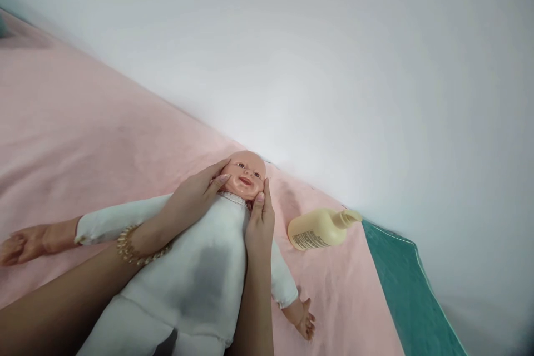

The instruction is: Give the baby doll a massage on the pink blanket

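A baby doll (pixel 200 256) lies on its back, with a hard plastic head and a white cloth body that has a grey patch at the belly. My left hand (pixel 204 186), with a beaded bracelet at the wrist, rests along one cheek of the doll's head, fingers extended. Against the other cheek lies my right hand (pixel 261 222), its fingers stretched upward. Both palms touch the head from opposite sides. To the right of my right hand, a pale yellow pump bottle (pixel 321 228) is tilted, its nozzle pointing right.
A pink cloth (pixel 104 117) covers the surface under the doll. At the right its edge shows a green surface (pixel 400 278) beneath. A pale wall (pixel 334 67) rises directly behind the doll's head. Part of a teal object (pixel 2 26) shows at the far left edge.
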Motion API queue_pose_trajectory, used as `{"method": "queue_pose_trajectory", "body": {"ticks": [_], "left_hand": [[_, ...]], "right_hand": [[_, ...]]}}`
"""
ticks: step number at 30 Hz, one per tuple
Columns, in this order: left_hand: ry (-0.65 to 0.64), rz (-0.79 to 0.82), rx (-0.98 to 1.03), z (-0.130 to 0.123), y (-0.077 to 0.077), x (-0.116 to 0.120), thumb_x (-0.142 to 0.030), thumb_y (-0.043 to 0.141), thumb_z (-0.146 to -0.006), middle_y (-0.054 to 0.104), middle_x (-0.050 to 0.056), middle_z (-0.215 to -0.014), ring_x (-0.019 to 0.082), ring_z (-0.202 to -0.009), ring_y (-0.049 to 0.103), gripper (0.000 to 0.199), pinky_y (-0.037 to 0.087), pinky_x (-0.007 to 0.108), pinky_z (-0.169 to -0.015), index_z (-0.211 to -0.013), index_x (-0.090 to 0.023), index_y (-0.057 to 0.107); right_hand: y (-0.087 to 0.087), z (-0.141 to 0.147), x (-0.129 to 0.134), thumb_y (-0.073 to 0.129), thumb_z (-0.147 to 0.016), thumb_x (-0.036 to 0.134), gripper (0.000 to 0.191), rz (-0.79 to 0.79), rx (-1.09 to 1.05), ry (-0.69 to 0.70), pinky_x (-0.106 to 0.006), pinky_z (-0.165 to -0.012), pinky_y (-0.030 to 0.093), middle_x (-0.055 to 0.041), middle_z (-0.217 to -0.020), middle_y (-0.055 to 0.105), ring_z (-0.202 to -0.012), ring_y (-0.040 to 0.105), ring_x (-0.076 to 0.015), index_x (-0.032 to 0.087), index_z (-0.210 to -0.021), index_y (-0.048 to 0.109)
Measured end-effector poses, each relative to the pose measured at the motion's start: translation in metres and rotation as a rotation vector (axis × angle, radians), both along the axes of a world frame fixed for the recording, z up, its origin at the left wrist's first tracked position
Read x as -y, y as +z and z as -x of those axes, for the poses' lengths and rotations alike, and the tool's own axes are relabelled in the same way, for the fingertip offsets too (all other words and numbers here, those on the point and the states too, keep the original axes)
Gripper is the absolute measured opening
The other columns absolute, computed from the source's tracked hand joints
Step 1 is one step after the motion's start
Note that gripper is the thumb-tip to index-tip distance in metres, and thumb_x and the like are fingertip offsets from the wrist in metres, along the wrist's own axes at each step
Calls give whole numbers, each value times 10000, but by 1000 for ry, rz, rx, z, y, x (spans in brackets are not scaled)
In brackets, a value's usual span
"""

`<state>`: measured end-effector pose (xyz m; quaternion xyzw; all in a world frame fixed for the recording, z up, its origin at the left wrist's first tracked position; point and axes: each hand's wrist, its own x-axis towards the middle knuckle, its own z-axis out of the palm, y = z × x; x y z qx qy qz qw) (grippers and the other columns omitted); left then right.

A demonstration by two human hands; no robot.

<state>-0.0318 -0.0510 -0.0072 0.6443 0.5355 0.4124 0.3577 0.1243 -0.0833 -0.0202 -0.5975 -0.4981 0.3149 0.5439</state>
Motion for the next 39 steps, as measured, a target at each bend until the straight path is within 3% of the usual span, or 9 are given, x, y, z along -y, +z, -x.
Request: {"method": "queue_pose_trajectory", "body": {"ticks": [4,8,15,24,31,39], "left_hand": [[-25,40,37,0,7,4,-481,475,-953,578,9,-1391,283,-1226,574,571,459,402,-1031,-1492,-298,427],[-31,82,56,0,13,6,-500,621,-871,610,17,-1349,308,-1150,619,657,496,400,-966,-1476,-321,438],[-28,112,90,-1,18,8,-422,670,-832,637,13,-1310,281,-1107,648,673,525,344,-919,-1460,-305,461],[-11,192,136,2,20,7,-384,639,-848,654,18,-1282,262,-1114,640,674,505,340,-965,-1486,-274,448],[-24,128,117,4,2,0,-464,545,-911,614,32,-1348,286,-1224,581,638,472,401,-1034,-1508,-276,421],[-51,47,108,5,5,0,-460,419,-965,501,20,-1463,289,-1361,452,570,402,399,-1117,-1483,-228,469]], "right_hand": [[4,1,1,416,-963,586,639,23,8,-2,-454,-1145,386,-63,-1530,442,-1402,440,-245,250,-1507,392],[7,3,2,594,-885,553,729,67,-54,0,-450,-1119,428,-63,-1476,514,-1349,509,-259,264,-1516,371],[10,6,1,766,-770,417,890,99,-142,17,-423,-1040,514,-67,-1405,586,-1260,593,-265,269,-1532,331],[4,2,0,668,-843,409,744,73,-76,-1,-450,-1087,459,-45,-1436,558,-1275,578,-251,285,-1513,371],[8,-1,2,498,-942,496,643,50,20,22,-419,-1163,356,-32,-1533,439,-1403,440,-220,264,-1523,351],[10,-1,4,381,-991,526,600,26,11,35,-414,-1154,365,-44,-1554,402,-1423,410,-210,246,-1521,355]]}}
